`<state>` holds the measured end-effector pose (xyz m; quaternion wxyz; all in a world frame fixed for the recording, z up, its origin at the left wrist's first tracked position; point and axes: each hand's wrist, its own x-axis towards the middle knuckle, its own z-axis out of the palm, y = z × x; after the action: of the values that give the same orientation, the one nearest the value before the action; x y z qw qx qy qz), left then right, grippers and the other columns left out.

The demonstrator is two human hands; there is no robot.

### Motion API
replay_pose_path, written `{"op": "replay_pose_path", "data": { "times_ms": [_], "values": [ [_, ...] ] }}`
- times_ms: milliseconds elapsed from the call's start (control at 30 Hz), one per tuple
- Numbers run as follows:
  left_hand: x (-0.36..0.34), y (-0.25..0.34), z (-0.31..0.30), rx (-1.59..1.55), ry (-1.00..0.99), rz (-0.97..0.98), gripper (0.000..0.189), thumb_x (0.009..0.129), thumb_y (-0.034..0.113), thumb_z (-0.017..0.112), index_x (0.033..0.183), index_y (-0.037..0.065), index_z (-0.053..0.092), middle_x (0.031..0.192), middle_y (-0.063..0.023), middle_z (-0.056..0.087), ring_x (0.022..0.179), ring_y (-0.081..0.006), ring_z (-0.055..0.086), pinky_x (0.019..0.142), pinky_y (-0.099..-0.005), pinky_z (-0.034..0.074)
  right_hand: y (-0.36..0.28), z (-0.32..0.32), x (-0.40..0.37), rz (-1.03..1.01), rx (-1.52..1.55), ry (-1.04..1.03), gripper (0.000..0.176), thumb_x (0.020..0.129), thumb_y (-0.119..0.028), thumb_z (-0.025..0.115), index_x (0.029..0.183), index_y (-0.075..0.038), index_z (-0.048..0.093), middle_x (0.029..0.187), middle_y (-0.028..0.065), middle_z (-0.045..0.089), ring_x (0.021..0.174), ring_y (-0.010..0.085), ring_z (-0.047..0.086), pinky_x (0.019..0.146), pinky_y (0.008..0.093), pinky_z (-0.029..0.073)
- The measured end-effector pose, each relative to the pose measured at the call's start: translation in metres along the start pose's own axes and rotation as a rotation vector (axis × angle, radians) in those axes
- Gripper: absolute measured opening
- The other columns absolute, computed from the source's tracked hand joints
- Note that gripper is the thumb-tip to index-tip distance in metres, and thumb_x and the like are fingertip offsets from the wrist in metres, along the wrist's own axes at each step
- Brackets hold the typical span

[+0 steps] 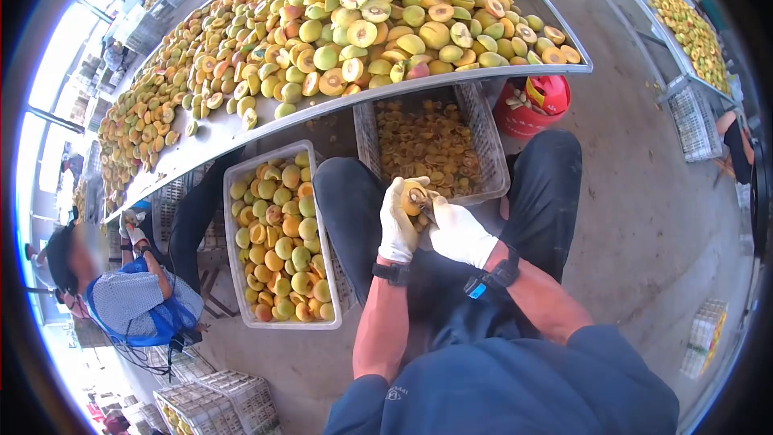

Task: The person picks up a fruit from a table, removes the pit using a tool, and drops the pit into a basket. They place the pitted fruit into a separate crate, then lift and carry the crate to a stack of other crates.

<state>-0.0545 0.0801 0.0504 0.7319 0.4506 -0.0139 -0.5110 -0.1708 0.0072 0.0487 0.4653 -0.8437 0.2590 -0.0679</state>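
Note:
My gloved left hand (397, 228) is closed around a peach half (413, 197), its cut face and pit area turned up. Against that fruit, the fingers of my gloved right hand (461, 232) are pinched together; a small dark sliver shows at their tips, too small to name. Both hands are above my lap, in front of a crate (493, 145) of brownish peach scraps. Left of my knee stands a white crate (231, 274) filled with yellow-green peach halves.
A metal-edged table (515, 71) piled with halved peaches (338, 40) spans the space ahead. Under its right corner sits a red bucket (523, 117). A person (145, 298) works at the left. More crates (233, 399) stand behind at lower left.

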Motion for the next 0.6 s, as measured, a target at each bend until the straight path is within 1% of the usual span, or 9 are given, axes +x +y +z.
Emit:
{"op": "replay_pose_path", "data": {
  "times_ms": [67, 167, 233, 267, 333, 467, 533, 567, 600],
  "values": [
    [-0.001, -0.001, 0.000, -0.039, 0.018, -0.014, 0.053, 0.100, 0.046, 0.036, 0.105, 0.001, 0.064, 0.079, -0.0095, 0.067, 0.053, -0.0113, 0.051, 0.046, -0.0217, 0.037, 0.000, 0.001, -0.001, 0.013, 0.043, -0.024, 0.029, 0.091, -0.013, 0.045, 0.109, 0.008, 0.053, 0.090, 0.0298, 0.065, 0.085, 0.0445, 0.064, 0.076, 0.0495, 0.051],
    [-0.004, 0.003, 0.000, 0.047, 0.021, 0.001, 0.053, 0.100, 0.045, 0.037, 0.102, 0.000, 0.065, 0.078, -0.0100, 0.068, 0.055, -0.0133, 0.054, 0.048, -0.0224, 0.040, -0.004, -0.008, -0.003, -0.064, -0.006, -0.012, 0.030, 0.091, -0.012, 0.044, 0.109, 0.009, 0.053, 0.087, 0.0289, 0.065, 0.083, 0.0432, 0.064, 0.073, 0.0488, 0.051],
    [-0.006, 0.008, 0.001, 0.120, 0.016, -0.064, 0.054, 0.099, 0.045, 0.036, 0.098, 0.000, 0.066, 0.078, -0.0101, 0.067, 0.056, -0.0145, 0.055, 0.047, -0.0229, 0.040, -0.008, -0.019, -0.005, 0.058, -0.012, -0.183, 0.029, 0.093, -0.012, 0.041, 0.109, 0.009, 0.054, 0.085, 0.0266, 0.065, 0.079, 0.0412, 0.064, 0.070, 0.0468, 0.051],
    [-0.006, 0.007, 0.002, 0.121, 0.015, -0.069, 0.054, 0.099, 0.045, 0.036, 0.098, 0.000, 0.066, 0.078, -0.0101, 0.067, 0.056, -0.0145, 0.055, 0.047, -0.0229, 0.040, -0.005, -0.018, -0.007, 0.062, -0.010, -0.182, 0.029, 0.093, -0.012, 0.041, 0.109, 0.009, 0.054, 0.085, 0.0266, 0.065, 0.079, 0.0412, 0.064, 0.070, 0.0468, 0.051],
    [-0.004, 0.006, 0.004, 0.157, 0.042, -0.091, 0.054, 0.099, 0.044, 0.036, 0.094, -0.001, 0.066, 0.075, -0.0088, 0.066, 0.053, -0.0137, 0.054, 0.044, -0.0227, 0.038, 0.002, -0.017, -0.010, -0.066, -0.176, -0.117, 0.030, 0.097, -0.012, 0.038, 0.108, 0.010, 0.056, 0.083, 0.0241, 0.064, 0.075, 0.0388, 0.063, 0.067, 0.0441, 0.051],
    [0.006, -0.003, -0.002, 0.132, 0.071, -0.119, 0.054, 0.097, 0.043, 0.038, 0.090, -0.002, 0.066, 0.071, -0.0078, 0.064, 0.050, -0.0128, 0.051, 0.041, -0.0221, 0.036, 0.013, -0.012, -0.014, -0.041, -0.089, -0.094, 0.030, 0.098, -0.011, 0.037, 0.107, 0.010, 0.057, 0.085, 0.0232, 0.065, 0.074, 0.0377, 0.063, 0.067, 0.0430, 0.051],
    [0.011, -0.002, -0.008, 0.140, 0.038, -0.226, 0.051, 0.095, 0.040, 0.041, 0.087, -0.003, 0.066, 0.068, -0.0080, 0.064, 0.048, -0.0136, 0.052, 0.043, -0.0226, 0.039, 0.024, -0.007, -0.014, -0.278, -0.270, -0.034, 0.030, 0.098, -0.010, 0.038, 0.107, 0.011, 0.057, 0.085, 0.0236, 0.065, 0.075, 0.0377, 0.063, 0.067, 0.0431, 0.051],
    [0.015, -0.003, -0.013, 0.143, 0.037, -0.229, 0.051, 0.095, 0.040, 0.041, 0.087, -0.003, 0.066, 0.068, -0.0080, 0.064, 0.048, -0.0136, 0.052, 0.043, -0.0226, 0.039, 0.024, -0.008, -0.015, -0.275, -0.268, -0.031, 0.030, 0.098, -0.010, 0.038, 0.107, 0.011, 0.057, 0.085, 0.0236, 0.065, 0.075, 0.0377, 0.063, 0.067, 0.0431, 0.051],
    [0.018, -0.003, -0.018, 0.168, 0.001, -0.301, 0.050, 0.094, 0.039, 0.041, 0.086, -0.003, 0.066, 0.068, -0.0083, 0.064, 0.048, -0.0139, 0.052, 0.044, -0.0228, 0.040, 0.025, -0.010, -0.016, -0.223, -0.265, -0.083, 0.030, 0.096, -0.010, 0.040, 0.108, 0.011, 0.057, 0.086, 0.0240, 0.065, 0.076, 0.0384, 0.063, 0.068, 0.0437, 0.051]
  ]
}}
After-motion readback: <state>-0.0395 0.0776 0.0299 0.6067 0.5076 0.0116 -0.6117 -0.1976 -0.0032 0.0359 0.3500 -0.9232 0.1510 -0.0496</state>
